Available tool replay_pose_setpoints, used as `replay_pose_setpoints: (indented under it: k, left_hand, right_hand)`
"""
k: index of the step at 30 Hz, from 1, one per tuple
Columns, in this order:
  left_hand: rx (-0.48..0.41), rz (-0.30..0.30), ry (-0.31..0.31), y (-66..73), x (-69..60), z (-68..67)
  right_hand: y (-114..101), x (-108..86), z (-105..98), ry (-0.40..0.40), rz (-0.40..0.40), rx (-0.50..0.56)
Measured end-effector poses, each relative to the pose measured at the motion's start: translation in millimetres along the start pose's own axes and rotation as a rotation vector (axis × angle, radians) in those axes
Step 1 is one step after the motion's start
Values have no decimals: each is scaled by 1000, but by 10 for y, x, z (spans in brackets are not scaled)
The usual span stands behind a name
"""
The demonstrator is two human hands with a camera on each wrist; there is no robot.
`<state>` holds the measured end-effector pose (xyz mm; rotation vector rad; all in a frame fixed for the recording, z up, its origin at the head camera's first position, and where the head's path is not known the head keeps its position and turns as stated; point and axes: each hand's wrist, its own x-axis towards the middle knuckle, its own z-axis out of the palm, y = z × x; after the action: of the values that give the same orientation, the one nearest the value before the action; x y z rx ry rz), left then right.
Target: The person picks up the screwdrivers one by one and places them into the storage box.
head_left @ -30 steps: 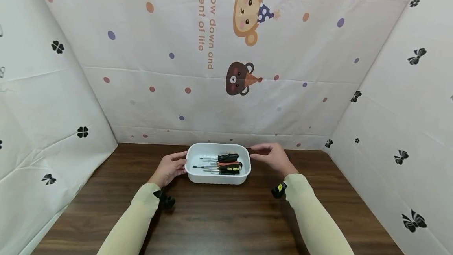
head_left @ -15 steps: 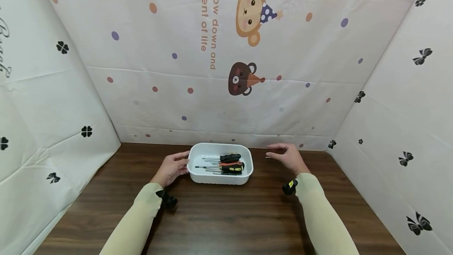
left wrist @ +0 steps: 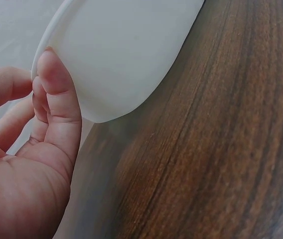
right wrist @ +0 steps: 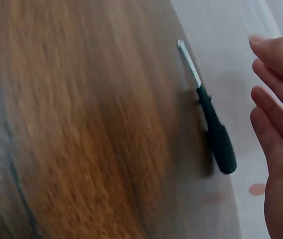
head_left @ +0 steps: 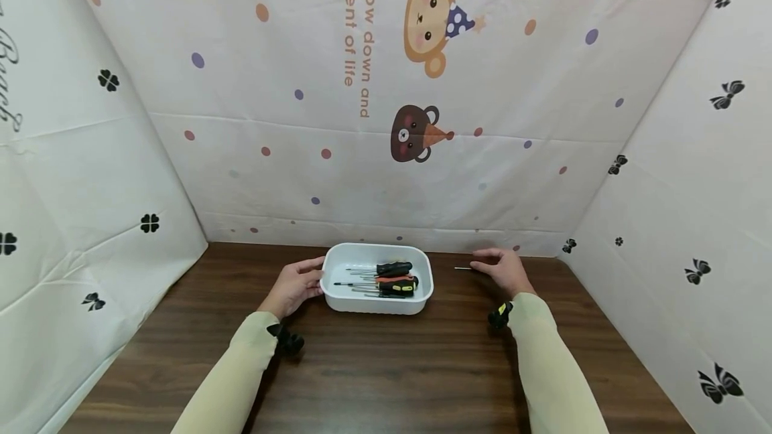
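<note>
A white plastic basket point(head_left: 376, 307) stands on the wooden table, holding several screwdrivers point(head_left: 395, 268) with black, orange and black-yellow handles. My left hand point(head_left: 293, 288) is at its left end; in the left wrist view thumb and fingers pinch the basket's edge point(left wrist: 116, 55). To the right of the basket, a black-handled screwdriver point(right wrist: 218, 139) lies on the table, its metal tip pointing towards the basket. My right hand point(head_left: 503, 271) is over that screwdriver and hides its handle in the head view. In the right wrist view its fingers point(right wrist: 271, 114) are extended beside the handle, apart from it.
The dark wooden table point(head_left: 386, 367) ends at a white printed cloth point(head_left: 338, 173) close behind the basket. More white cloth hangs on the left side point(head_left: 90, 186) and the right side point(head_left: 657, 220).
My right hand has moved right, away from the basket to the loose screwdriver, whose shaft now shows. The left hand stays at the basket; the head view has shifted slightly.
</note>
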<state>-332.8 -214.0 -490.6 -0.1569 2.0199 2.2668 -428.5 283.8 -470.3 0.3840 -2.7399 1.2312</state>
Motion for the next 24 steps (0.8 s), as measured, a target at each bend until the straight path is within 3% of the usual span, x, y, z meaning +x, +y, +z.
replay_pose_setpoints:
  k: [9,24]
  left_hand:
    - [-15,-2,-14,4,2,-2]
    - [-30,-9,3,-4,2,3]
  right_hand:
    - [209,98,-50,-23,36,-128]
    - [278,106,-23,-89,103,-154]
